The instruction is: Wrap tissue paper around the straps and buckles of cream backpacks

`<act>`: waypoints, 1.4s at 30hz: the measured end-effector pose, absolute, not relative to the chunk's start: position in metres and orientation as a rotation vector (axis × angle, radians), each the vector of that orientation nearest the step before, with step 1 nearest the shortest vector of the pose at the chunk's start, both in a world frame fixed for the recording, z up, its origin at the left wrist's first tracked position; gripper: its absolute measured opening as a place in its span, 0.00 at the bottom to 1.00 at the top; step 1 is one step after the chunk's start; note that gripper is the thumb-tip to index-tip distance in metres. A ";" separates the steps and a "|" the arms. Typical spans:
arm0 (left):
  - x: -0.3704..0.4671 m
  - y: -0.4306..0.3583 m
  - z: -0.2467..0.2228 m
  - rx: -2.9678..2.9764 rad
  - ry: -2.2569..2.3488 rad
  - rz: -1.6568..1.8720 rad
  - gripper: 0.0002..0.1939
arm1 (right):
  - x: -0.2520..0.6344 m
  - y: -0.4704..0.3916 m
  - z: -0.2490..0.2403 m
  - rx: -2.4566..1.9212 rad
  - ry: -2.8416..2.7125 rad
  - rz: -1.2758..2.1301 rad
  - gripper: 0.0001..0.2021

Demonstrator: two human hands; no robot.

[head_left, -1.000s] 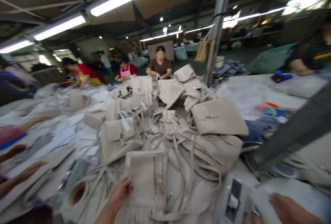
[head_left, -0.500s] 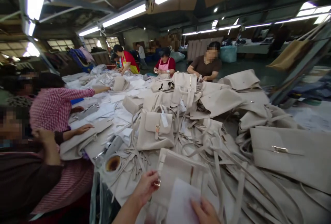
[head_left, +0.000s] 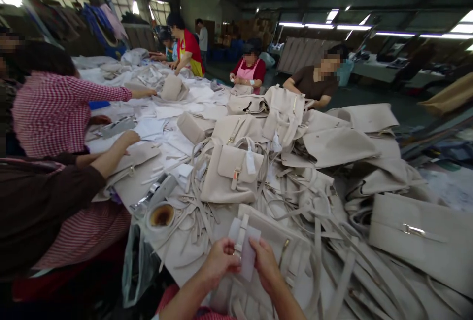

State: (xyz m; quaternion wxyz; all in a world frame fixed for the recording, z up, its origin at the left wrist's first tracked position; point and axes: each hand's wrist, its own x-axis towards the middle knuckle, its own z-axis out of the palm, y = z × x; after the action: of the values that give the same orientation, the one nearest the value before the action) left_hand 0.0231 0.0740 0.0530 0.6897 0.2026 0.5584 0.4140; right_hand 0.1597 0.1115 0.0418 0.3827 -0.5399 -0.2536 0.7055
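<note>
At the table's near edge lies a beige bag [head_left: 273,226] with a zipper and straps. My left hand [head_left: 220,262] pinches a short beige strap [head_left: 242,231] near its small metal buckle. A white sheet [head_left: 249,256] sits behind the strap, and my right hand [head_left: 264,261] grips its right edge between thumb and fingers. Just beyond my hands a finished-looking beige backpack [head_left: 232,174] stands with a white tag and a gold clasp.
Beige bags [head_left: 336,145] and loose straps are heaped at the centre and right. A bowl of brown liquid [head_left: 161,215] stands at the left edge beside a metal tool [head_left: 157,192]. Several people work around the table; one person's hand [head_left: 127,140] rests near a bag at left.
The view has shifted down and to the right. The white sheet has moved left and up behind the strap, and my hands have come closer together.
</note>
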 end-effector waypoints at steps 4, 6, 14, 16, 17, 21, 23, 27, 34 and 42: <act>0.016 0.074 0.047 0.542 1.296 0.945 0.15 | 0.154 0.109 0.048 -1.271 -0.499 1.864 0.26; 0.015 0.074 0.042 0.591 1.327 0.941 0.14 | 0.150 0.107 0.050 -1.186 -0.430 1.911 0.25; 0.003 0.078 0.048 0.895 1.460 0.921 0.07 | 0.141 0.106 0.047 -1.173 -0.373 1.852 0.23; -0.007 0.090 0.058 0.887 1.544 0.966 0.06 | 0.142 0.106 0.047 -1.155 -0.369 1.866 0.23; -0.011 0.098 0.062 0.824 1.549 0.981 0.06 | 0.143 0.106 0.047 -1.146 -0.371 1.875 0.23; -0.008 0.129 0.064 0.582 1.315 0.814 0.14 | 0.142 0.106 0.046 -1.155 -0.425 1.855 0.23; 0.002 0.139 0.058 0.531 1.222 0.744 0.14 | 0.142 0.108 0.047 -1.181 -0.475 1.834 0.23; 0.020 0.149 0.045 0.433 1.142 0.735 0.09 | 0.147 0.109 0.056 -1.200 -0.496 1.852 0.24; 0.019 0.148 0.039 0.347 1.051 0.718 0.09 | 0.158 0.094 0.047 -0.901 -0.117 2.147 0.22; 0.025 0.148 0.033 0.407 1.121 0.779 0.11 | 0.126 0.101 0.027 -1.280 -0.442 1.794 0.26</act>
State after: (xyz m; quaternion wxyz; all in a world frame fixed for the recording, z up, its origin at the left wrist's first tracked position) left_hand 0.0254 0.1477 0.0329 0.7569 0.1867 0.5144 0.3573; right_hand 0.1265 0.1013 0.0275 0.4322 -0.5135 -0.1774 0.7198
